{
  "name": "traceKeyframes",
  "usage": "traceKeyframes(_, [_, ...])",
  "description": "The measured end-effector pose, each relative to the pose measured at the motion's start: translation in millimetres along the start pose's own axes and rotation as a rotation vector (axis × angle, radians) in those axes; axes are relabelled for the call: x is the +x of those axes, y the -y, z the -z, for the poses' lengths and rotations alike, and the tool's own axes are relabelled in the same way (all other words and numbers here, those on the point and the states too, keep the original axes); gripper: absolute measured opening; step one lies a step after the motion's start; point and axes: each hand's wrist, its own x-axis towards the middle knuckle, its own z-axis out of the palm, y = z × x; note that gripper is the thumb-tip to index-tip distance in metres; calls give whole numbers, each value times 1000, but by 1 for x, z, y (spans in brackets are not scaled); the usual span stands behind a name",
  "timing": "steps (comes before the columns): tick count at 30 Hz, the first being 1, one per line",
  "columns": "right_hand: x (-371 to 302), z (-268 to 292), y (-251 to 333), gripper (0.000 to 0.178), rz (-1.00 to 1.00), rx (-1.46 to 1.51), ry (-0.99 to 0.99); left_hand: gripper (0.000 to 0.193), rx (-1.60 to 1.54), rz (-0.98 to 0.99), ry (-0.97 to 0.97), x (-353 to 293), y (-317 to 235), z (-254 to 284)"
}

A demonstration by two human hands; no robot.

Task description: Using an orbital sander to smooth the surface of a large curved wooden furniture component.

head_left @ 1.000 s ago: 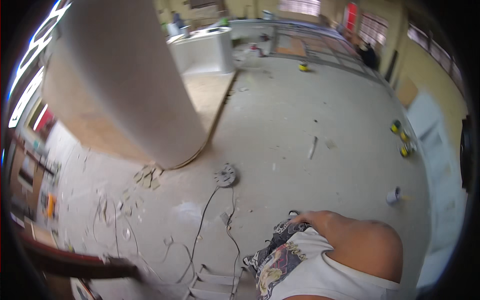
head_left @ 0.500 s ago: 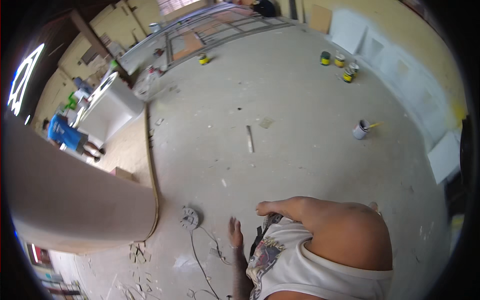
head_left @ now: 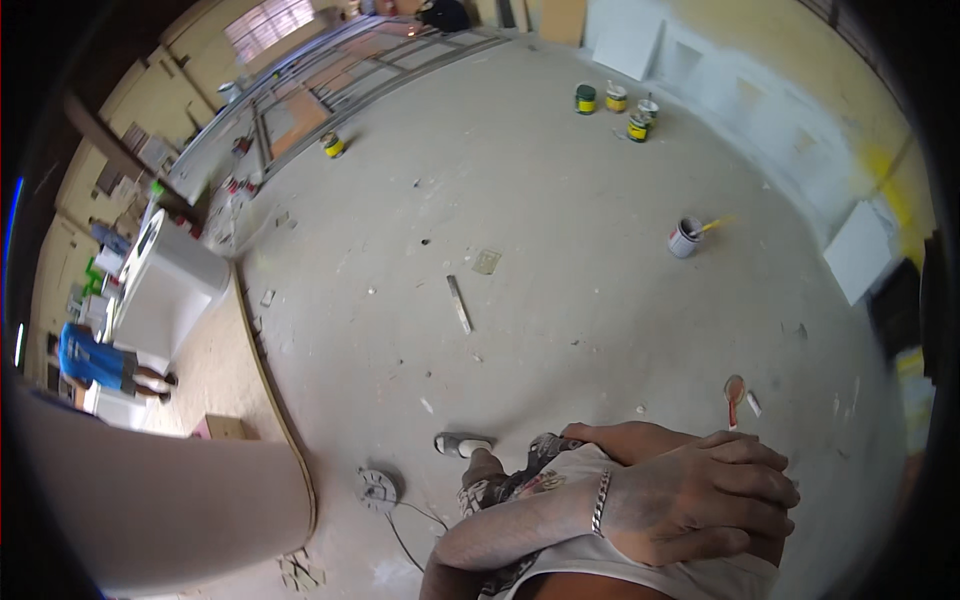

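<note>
My left hand [head_left: 695, 505] reaches across my body and lies over my right upper arm, its fingers curled round it. A chain bracelet [head_left: 601, 503] sits on the left wrist. My right forearm [head_left: 625, 437] points left below the chest; its hand is too small and hidden for its fingers to be read. Beyond the left hand, a reddish-brown round-headed thing with a handle [head_left: 735, 393] lies on the floor beside a small white stick-like piece [head_left: 753, 404]. My foot in a grey slipper [head_left: 462, 443] stands ahead of the left forearm.
A round grey socket block [head_left: 378, 490] trails a cable at lower left, near a curved white counter [head_left: 180, 500]. Ahead are a flat metal strip [head_left: 459, 304] and a paint can with brush [head_left: 686, 239]. Farther off, a person in blue [head_left: 90, 357] stands at left.
My left hand has swung from beside my body up and across onto my right upper arm. The view has shifted right, bringing the slippered foot and reddish-brown thing into sight.
</note>
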Motion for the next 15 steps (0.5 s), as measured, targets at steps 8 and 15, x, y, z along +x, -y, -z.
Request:
traceKeyframes(8, [36, 31, 4, 30, -147, 179, 2, 37, -68, -109, 163, -62, -44, 100])
traceKeyframes(15, [106, 136, 144, 30, -3, 298, -435, 31, -118, -39, 194, -154, -117, 221])
